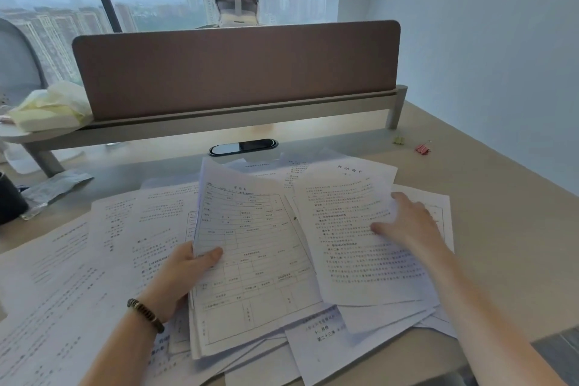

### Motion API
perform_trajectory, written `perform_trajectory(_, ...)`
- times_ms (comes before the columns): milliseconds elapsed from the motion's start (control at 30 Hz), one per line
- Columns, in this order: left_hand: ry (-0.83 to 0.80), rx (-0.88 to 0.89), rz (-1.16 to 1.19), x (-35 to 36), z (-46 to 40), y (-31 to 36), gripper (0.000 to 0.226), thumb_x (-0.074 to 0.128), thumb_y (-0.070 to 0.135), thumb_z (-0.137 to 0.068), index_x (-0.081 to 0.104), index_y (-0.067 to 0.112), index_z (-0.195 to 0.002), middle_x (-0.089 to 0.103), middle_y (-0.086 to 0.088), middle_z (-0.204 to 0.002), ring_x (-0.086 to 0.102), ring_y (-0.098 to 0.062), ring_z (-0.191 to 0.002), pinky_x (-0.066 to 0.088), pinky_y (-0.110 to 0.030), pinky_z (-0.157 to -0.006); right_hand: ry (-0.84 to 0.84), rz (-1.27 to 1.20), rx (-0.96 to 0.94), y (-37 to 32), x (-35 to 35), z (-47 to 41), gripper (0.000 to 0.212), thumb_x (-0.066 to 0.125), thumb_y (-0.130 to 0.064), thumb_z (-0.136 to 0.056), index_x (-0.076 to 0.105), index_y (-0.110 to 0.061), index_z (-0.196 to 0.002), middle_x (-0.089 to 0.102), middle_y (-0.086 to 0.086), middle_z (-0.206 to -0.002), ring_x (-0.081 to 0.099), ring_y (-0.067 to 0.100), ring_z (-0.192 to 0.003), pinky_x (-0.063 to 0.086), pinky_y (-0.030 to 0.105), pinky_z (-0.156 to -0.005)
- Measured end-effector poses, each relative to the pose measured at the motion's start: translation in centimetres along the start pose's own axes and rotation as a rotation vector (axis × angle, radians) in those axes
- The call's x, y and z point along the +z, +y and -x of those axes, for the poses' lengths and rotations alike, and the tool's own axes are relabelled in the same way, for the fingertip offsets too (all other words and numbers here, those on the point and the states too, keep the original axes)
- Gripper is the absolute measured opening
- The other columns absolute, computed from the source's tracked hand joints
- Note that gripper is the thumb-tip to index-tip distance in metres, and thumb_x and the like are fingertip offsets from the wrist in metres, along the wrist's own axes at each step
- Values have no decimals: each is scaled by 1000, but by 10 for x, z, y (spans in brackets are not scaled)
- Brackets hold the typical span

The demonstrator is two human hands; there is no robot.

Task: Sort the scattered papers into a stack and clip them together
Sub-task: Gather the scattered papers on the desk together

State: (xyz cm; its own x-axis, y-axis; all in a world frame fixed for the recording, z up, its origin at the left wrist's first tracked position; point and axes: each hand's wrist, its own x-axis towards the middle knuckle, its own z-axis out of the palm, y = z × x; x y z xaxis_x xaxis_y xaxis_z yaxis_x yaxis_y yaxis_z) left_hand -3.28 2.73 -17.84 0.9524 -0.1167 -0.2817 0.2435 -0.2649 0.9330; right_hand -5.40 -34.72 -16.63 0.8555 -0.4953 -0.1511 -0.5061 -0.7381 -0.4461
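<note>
Across the tabletop (488,229), loose papers (94,260) lie fanned from 7 to 2 o'clock, only part gathered.

Left hand (178,276) pinches a form sheet (250,244) with a few more behind it, thumb on top, fingers curled under; right hand (407,222) lies flat on a text page (351,244) at 2 o'clock, fingers nearly straight, gripping nothing. The lifted sheets bow near the top, so the thin bundle could buckle or shed a page; dragging the pressed page may carry its neighbours askew. Pages at 5 to 6 o'clock overhang the near edge and could slip off if nudged. A pink binder clip (423,149) and a pale one (398,139) sit well apart at 1 o'clock, on bare surface, reachable only by the right hand. The divider panel (238,72) closes off 12 o'clock; a dark cup (9,200) stands at 9.
</note>
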Motion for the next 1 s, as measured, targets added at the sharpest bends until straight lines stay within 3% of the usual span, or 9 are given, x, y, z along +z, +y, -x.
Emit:
perform_trajectory(67, -6, -15, 22, -2, 0, 0, 18, 58, 13, -97, 71, 8, -109, 79, -9, -98, 76, -30, -90, 58, -49, -87, 30, -112, -9, 3, -4, -1, 85, 76, -39, -84, 28, -20, -153, 52, 15, -143, 46, 35, -133, 43, 42, -98)
perform_trajectory(167, -10, -23, 42, -3, 0, -1, 19, 58, 12, -97, 71, 7, -110, 78, -12, -103, 75, -34, -94, 55, -54, -93, 45, -179, 1, 8, -7, -4, 76, 75, -34, -86, 36, -16, -149, 59, 14, -137, 54, 33, -126, 45, 36, -89)
perform_trajectory(267, -12, -28, 46, -3, 1, -1, 19, 59, 13, -97, 72, 7, -109, 78, -13, -102, 75, -34, -94, 55, -55, -93, 52, -382, 4, 14, -10, -11, 46, 76, -22, -86, 62, -15, -128, 70, 9, -116, 68, 27, -97, 50, 30, -74)
perform_trajectory(367, -17, -33, 48, -4, 0, -2, 19, 59, 13, -97, 71, 7, -109, 78, -13, -102, 75, -34, -94, 55, -55, -93, 95, -743, 31, 19, -13, -14, 19, 74, -6, -87, 71, -21, -98, 74, 7, -97, 73, 29, -82, 60, 48, -82)
perform_trajectory(467, -22, -32, 51, -4, -1, -2, 19, 58, 13, -97, 71, 7, -109, 78, -13, -102, 75, -34, -93, 55, -55, -93, 28, -934, 61, 17, -11, -16, 22, 70, 5, -87, 71, -13, -100, 74, 13, -108, 72, 34, -93, 57, 55, -91)
perform_trajectory(567, -28, -28, 51, -3, -1, -1, 19, 58, 12, -97, 71, 7, -110, 78, -13, -102, 75, -34, -93, 55, -54, -92, 27, -818, 54, 14, -1, -18, 18, 72, -2, -87, 73, -8, -104, 75, 12, -109, 72, 31, -95, 57, 50, -91)
perform_trajectory(733, -32, -30, 52, -3, -1, -1, 18, 59, 11, -96, 71, 6, -109, 78, -13, -100, 75, -33, -91, 56, -52, -90, 60, -412, -38, -6, 7, -12, 19, 53, -26, -100, 60, -11, -110, 67, 7, -107, 62, 25, -93, 48, 33, -69)
perform_trajectory(867, -44, -35, 60, -5, 0, -1, 19, 58, 11, -97, 71, 5, -109, 78, -13, -101, 75, -33, -92, 57, -51, -89, -105, -230, -64, -6, -1, -15, 30, 47, -34, -103, 55, -14, -124, 64, 7, -118, 60, 27, -103, 47, 35, -78)
perform_trajectory(1000, -52, -28, 52, -5, 0, -1, 19, 58, 11, -97, 71, 7, -110, 78, -11, -102, 75, -32, -92, 57, -50, -89, -224, -152, -72, -1, -16, -12, 36, 52, -37, -101, 53, -16, -131, 61, 1, -127, 59, 24, -109, 42, 31, -77)
